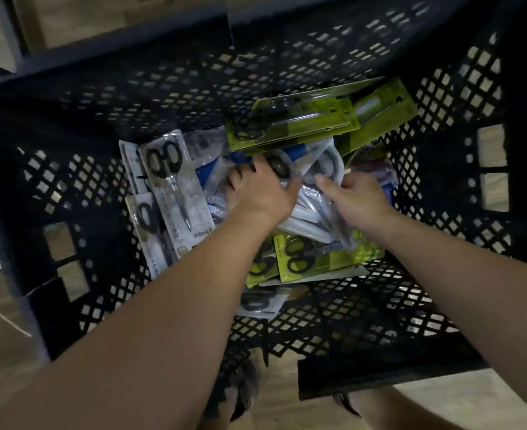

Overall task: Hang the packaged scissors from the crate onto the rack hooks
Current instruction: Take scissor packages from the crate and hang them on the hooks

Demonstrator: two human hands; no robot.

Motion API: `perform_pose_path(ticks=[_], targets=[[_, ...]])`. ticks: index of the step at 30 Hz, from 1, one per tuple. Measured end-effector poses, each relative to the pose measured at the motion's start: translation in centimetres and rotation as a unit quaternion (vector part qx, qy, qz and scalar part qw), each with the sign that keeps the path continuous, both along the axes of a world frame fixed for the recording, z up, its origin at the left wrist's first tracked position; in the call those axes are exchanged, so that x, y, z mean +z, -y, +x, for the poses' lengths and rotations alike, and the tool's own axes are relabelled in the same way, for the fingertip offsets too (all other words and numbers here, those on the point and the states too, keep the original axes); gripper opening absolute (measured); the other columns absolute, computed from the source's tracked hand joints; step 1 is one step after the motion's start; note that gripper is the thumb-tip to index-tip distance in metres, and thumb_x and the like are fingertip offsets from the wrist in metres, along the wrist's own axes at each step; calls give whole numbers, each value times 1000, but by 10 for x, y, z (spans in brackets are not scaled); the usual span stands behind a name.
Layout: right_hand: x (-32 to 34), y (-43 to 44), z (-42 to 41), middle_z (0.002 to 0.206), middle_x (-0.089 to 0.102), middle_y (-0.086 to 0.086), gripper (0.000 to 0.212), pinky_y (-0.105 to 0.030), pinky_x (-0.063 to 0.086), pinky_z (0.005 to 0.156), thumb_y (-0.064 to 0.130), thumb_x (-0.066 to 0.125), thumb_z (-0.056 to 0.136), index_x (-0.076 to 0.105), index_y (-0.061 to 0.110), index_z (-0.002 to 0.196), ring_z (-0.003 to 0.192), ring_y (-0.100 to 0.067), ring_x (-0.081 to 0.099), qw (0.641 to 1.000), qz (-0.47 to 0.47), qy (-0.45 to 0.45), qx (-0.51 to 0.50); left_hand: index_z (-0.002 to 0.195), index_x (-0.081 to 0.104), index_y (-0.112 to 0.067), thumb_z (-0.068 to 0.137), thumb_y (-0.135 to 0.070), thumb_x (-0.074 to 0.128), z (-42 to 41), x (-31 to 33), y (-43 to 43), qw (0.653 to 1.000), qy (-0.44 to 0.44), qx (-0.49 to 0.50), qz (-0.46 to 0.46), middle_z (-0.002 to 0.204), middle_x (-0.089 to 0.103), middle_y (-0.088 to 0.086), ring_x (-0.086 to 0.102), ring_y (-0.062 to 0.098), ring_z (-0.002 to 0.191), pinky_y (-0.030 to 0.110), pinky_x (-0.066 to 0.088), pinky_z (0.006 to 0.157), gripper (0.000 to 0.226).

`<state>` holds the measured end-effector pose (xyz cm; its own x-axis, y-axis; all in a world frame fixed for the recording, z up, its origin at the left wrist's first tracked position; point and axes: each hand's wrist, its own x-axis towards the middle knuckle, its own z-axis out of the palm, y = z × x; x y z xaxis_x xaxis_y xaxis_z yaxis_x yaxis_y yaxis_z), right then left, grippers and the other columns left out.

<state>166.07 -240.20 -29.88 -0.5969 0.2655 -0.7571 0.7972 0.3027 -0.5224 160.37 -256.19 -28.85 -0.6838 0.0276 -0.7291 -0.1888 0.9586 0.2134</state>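
I see a black lattice crate (69, 181), packaged scissors (299, 259) heaped on its bottom — green-card packs (290, 125) far side, clear packs (175, 181) left, print too blurred to read, left hand (262, 190) and right hand (361, 197) each gripping the middle clear pack (305, 209).

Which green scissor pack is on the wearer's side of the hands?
The green pack beside the left forearm, black handles showing; the other green stack lies at the crate's far wall.
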Motion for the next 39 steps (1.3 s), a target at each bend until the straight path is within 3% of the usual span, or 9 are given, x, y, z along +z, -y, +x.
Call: perform_pose_path(ticks=[4, 8, 11, 16, 21, 27, 31, 34, 39], targets=[[-2, -4, 9, 97, 75, -20, 48, -36, 53, 68, 47, 71, 93, 73, -1, 99, 83, -24, 71, 996, -71, 39, 35, 152, 24, -15, 86, -77, 56, -7, -5, -5, 998, 41, 8, -37, 158, 32, 18, 21, 38, 149, 51, 23, 119, 96], [5, -4, 18, 107, 77, 2, 34, -35, 59, 83, 49, 70, 93, 73, 21, 113, 101, -14, 72, 989, -138, 39, 15, 146, 39, -21, 91, -64, 60, 7, 0, -12, 999, 9, 32, 25, 155, 40, 14, 25, 36, 147, 49, 22, 119, 73], [14, -5, 28, 112, 76, 7, 31, -46, 59, 93, 46, 69, 95, 70, 29, 120, 106, -16, 72, 986, -161, 36, 1, 154, 35, -27, 97, -45, 61, 25, 6, -16, 991, -21, 26, 131, 155, 37, 6, 35, 36, 142, 50, 27, 119, 65], [30, -12, 40, 112, 77, -3, 23, -50, 59, 95, 29, 60, 103, 67, 17, 121, 104, -24, 74, 974, -198, 45, -98, 154, 42, -23, 98, -13, 68, 38, 19, -14, 961, -29, 74, 263, 154, 33, 3, 46, 22, 135, 20, 37, 107, 63], [33, -11, 34, 109, 78, 0, 20, -52, 57, 97, 27, 65, 99, 71, 21, 117, 103, -23, 74, 968, -187, 36, -164, 145, 35, -25, 75, -13, 89, 38, 8, -18, 926, 0, 274, 261, 132, 52, 2, 60, 23, 119, 39, 51, 106, 89], [19, -15, 17, 115, 76, 6, 76, -50, 51, 104, 71, 77, 66, 64, 27, 127, 109, -22, 71, 950, -171, 54, -255, 114, 49, -21, 84, -12, 83, 46, -7, -17, 896, -2, 375, 238, 108, 73, 4, 72, 21, 99, 46, 57, 95, 46], [14, -15, 22, 120, 69, 4, 47, -45, 50, 103, 64, 59, 91, 63, 28, 121, 110, -21, 65, 966, -108, 43, -232, 119, 48, -16, 92, -9, 74, 47, -11, -24, 894, -10, 374, 247, 102, 70, 1, 68, 10, 87, 28, 56, 77, 38], [31, -16, 31, 119, 70, 3, 22, -45, 53, 103, 45, 55, 102, 64, 29, 115, 111, -19, 67, 972, -61, -45, -222, 128, 44, -14, 96, -3, 65, 46, 2, -29, 896, -11, 356, 264, 108, 64, -4, 62, 5, 91, 19, 54, 71, 40], [119, -14, 44, 111, 71, -23, 25, -45, 55, 90, 29, 57, 103, 71, 7, 104, 96, -22, 68, 986, -54, -71, -144, 126, 42, -25, 96, 2, 54, 36, 88, -31, 893, -18, 337, 297, 121, 64, -6, 64, 17, 114, 50, 56, 101, 42]])
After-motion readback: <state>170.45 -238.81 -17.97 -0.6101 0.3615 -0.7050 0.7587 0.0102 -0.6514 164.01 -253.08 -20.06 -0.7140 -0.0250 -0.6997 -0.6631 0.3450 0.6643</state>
